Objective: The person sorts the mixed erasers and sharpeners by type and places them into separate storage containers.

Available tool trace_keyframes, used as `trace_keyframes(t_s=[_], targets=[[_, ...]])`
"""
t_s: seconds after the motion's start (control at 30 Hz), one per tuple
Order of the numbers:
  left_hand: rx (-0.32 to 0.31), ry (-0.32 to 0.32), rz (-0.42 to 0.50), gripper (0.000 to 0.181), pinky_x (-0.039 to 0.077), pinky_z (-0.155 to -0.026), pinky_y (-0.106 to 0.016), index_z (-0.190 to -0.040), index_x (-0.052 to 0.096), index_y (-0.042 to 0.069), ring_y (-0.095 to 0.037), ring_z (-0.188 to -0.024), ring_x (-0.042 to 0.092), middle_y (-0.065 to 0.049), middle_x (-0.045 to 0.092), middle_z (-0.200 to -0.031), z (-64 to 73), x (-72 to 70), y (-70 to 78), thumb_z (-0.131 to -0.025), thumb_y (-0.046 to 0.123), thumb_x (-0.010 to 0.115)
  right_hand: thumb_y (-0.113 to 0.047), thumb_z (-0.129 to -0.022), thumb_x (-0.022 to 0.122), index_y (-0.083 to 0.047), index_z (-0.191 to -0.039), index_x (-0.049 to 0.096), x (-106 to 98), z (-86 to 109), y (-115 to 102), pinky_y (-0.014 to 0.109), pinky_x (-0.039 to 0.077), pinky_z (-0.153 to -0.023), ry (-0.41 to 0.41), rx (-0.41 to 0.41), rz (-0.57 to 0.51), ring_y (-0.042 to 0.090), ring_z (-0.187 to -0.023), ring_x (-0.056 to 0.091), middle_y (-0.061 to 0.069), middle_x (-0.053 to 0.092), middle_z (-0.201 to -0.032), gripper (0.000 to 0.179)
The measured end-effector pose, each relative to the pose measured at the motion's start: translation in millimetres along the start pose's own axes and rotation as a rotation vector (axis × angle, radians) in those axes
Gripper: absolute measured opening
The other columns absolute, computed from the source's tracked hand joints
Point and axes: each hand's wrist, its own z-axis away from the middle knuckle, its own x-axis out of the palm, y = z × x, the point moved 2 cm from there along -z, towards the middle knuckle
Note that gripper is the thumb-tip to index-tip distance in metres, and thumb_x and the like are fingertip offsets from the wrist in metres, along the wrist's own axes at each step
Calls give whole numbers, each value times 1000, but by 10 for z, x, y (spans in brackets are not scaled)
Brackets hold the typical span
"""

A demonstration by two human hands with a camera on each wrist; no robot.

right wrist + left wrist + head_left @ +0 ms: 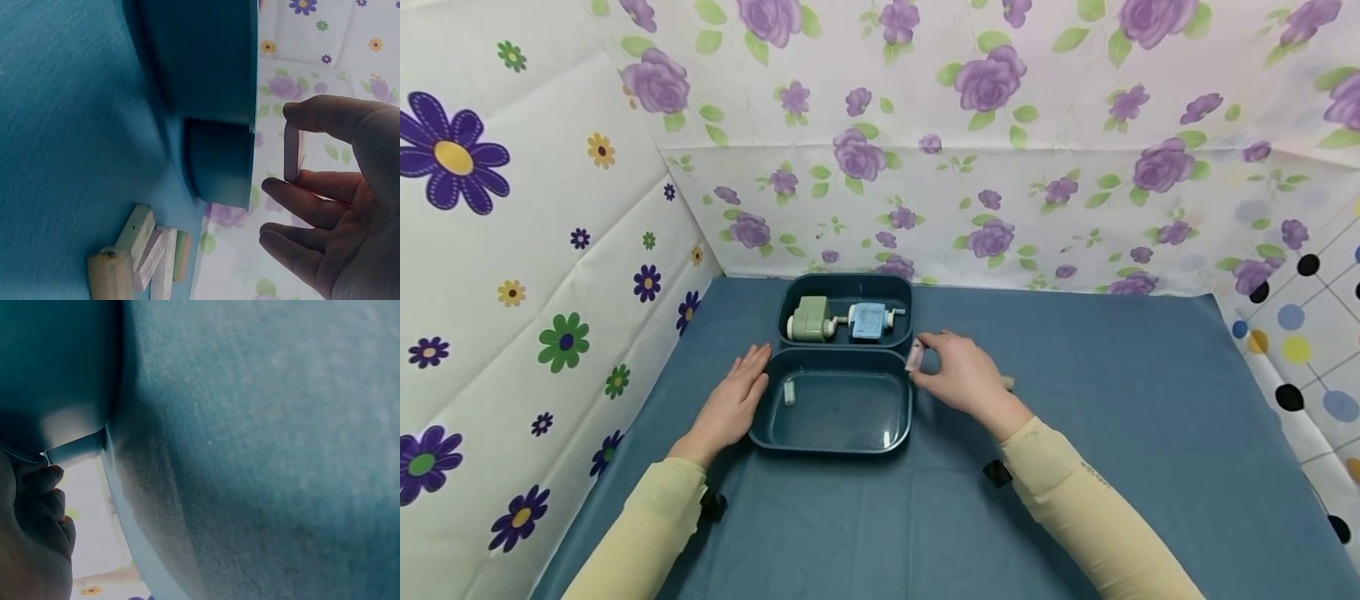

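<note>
My right hand (966, 375) pinches a small pale pink eraser (915, 355) between thumb and fingertip, just off the right rim of the front dark teal tray (850, 408). In the right wrist view the held eraser (292, 152) stands on end between the fingers, above the tray's side. A pale green eraser (789, 393) lies in the front tray's left part. My left hand (730, 408) rests at that tray's left edge, fingers straight. Behind, a second teal tray (850, 284) holds a green crank pencil sharpener (811, 318) and a blue one (868, 321).
Several eraser-like blocks, among them a pale green block (134, 231) and a beige block (109, 275), lie on the blue cloth (1112, 417) right of the trays, mostly hidden by my right hand in the head view. Flowered sheets (992, 150) stand behind and at the sides.
</note>
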Motion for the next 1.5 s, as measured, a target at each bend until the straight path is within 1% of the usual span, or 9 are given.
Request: trace_keyframes(t_s=[0.13,0.3,0.57,0.73,0.87,0.97,1.17,1.37,1.5], targets=[[-3,-6,4,55,8,-133,-52,-167,28,-3,-36,-164,14,-21,25,-174,-12,-4,-9,-118,18,40,-37,-99,80,-11,-152,62,26,-13,-55,68,49,-108,-2,-14,6,41,-145,51,15,65,-147,63],[-6,-8,6,55,9,-133,-54,-167,27,-3,-36,-164,14,-21,25,-174,-12,-5,-15,-118,18,40,-36,-99,80,-9,-152,62,69,-10,-182,58,57,-100,-15,-61,1,39,-143,54,17,65,-147,62],[-5,-15,6,55,7,-133,-51,-168,27,-2,-35,-164,13,-21,24,-175,-16,2,-13,-119,19,40,-35,-98,82,-11,-152,62,206,-5,-430,54,57,-102,-54,-155,-10,37,-135,62,16,64,-148,63],[-2,-12,-1,55,7,-133,-51,-168,27,-2,-35,-164,13,-20,25,-174,-20,3,-26,-119,22,38,-34,-98,81,-13,-151,63,373,-60,-588,45,61,-85,-94,-209,-3,31,-119,70,12,69,-140,61],[0,-2,-3,55,8,-133,-51,-168,28,-2,-34,-164,14,-20,26,-174,-17,9,-35,-119,22,38,-36,-98,81,-14,-151,63,523,-134,-717,35,56,-70,-150,-221,22,21,-96,69,8,72,-130,61],[2,1,-1,55,8,-133,-51,-168,28,-2,-35,-164,14,-20,26,-174,-13,14,-38,-119,21,39,-39,-98,81,-17,-151,64,617,-192,-805,35,58,-72,-181,-215,53,20,-96,69,6,73,-127,60],[7,17,9,54,9,-133,-52,-167,29,-3,-35,-163,15,-21,28,-173,-16,2,-32,-118,19,40,-42,-98,79,-20,-149,66,757,-306,-947,39,62,-86,-234,-193,94,21,-109,71,2,74,-130,56],[6,22,11,54,9,-133,-52,-167,30,-3,-36,-163,16,-21,28,-173,-16,-1,-21,-118,19,41,-40,-97,80,-20,-141,71,915,-404,-1062,37,62,-88,-260,-178,107,16,-98,71,0,76,-122,50],[0,18,11,54,10,-133,-53,-167,30,-1,-36,-163,16,-20,28,-173,-5,10,-28,-118,19,41,-42,-97,80,-20,-140,72,1023,-451,-1123,38,61,-89,-279,-164,124,15,-97,70,0,76,-121,49]])
